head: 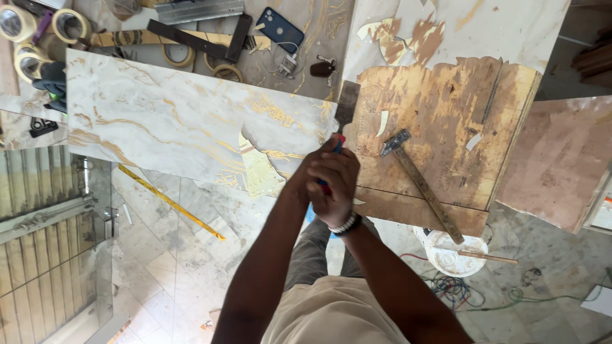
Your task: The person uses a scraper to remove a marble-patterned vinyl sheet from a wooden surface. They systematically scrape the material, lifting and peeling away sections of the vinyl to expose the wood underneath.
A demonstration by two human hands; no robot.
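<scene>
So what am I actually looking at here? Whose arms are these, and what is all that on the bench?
There is no machine here: it is one picture from a camera worn on a person's head, looking down at their own arms. Both hands, the left hand and the right hand, close their grip on the handle of a wide scraper, its blade lying at the edge of a bare wooden board. A hammer lies loose on that board. To the left lies a marble-patterned sheet. Further back are rolls of tape and a blue phone. Below, on the floor, stands a white bucket.
</scene>
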